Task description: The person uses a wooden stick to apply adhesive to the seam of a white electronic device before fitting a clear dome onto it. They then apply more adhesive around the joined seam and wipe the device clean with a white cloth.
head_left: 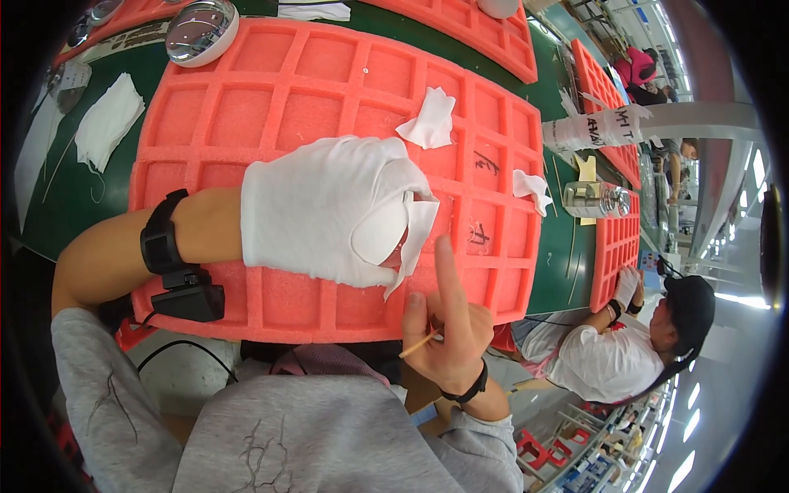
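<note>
My left hand (pixel 329 214), in a white glove, is closed round a smooth white rounded part (pixel 382 234) above the red foam tray (pixel 279 296). Much of that part is hidden by the glove. A loose white cloth piece (pixel 421 234) hangs at its right side. Just to the right and nearer me is my bare right hand (pixel 452 333), index finger stretched out toward the cloth. Its thumb and curled fingers grip a thin wooden stick (pixel 417 345), whose far end is hidden.
A shiny dome with a white rim (pixel 201 37) sits on the tray's far left corner. Crumpled white cloths (pixel 429 119) lie on the tray. A glass jar (pixel 596 200) stands on the green table (pixel 567 263) at right. Another person (pixel 616 353) works beyond it.
</note>
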A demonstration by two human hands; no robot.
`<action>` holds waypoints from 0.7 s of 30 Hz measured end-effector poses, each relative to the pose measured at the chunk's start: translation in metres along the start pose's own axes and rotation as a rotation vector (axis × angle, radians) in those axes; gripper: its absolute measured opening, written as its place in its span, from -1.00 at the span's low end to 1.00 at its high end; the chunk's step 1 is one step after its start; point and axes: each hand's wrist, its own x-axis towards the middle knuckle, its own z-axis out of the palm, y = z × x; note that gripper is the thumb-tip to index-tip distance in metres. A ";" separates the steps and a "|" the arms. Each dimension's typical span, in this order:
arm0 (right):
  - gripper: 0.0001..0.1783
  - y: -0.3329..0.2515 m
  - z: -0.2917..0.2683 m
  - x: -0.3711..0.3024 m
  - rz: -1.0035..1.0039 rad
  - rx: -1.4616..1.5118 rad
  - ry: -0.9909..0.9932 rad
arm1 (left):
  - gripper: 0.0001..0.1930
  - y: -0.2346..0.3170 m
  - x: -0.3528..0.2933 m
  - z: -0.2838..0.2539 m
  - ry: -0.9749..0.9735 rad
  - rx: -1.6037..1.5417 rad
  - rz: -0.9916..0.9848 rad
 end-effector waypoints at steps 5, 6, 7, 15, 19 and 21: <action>-0.40 -0.005 0.003 -0.008 -0.060 -0.027 0.037 | -0.37 0.006 0.004 -0.004 0.017 0.050 0.036; -0.40 -0.005 0.008 -0.008 -0.062 -0.017 0.037 | -0.37 0.004 0.005 -0.004 0.007 0.048 0.030; -0.40 -0.006 0.011 -0.009 -0.058 -0.011 0.037 | -0.37 0.002 0.005 -0.004 -0.002 0.046 0.025; -0.37 -0.011 0.007 -0.005 -0.093 -0.058 0.030 | -0.38 0.002 0.007 -0.005 0.003 0.050 0.027; -0.33 -0.017 0.001 -0.006 -0.058 -0.064 0.024 | -0.34 0.000 -0.001 -0.004 -0.020 -0.040 0.084; -0.29 -0.012 0.004 0.000 -0.103 -0.101 -0.063 | -0.34 -0.005 -0.003 -0.006 -0.041 -0.086 0.108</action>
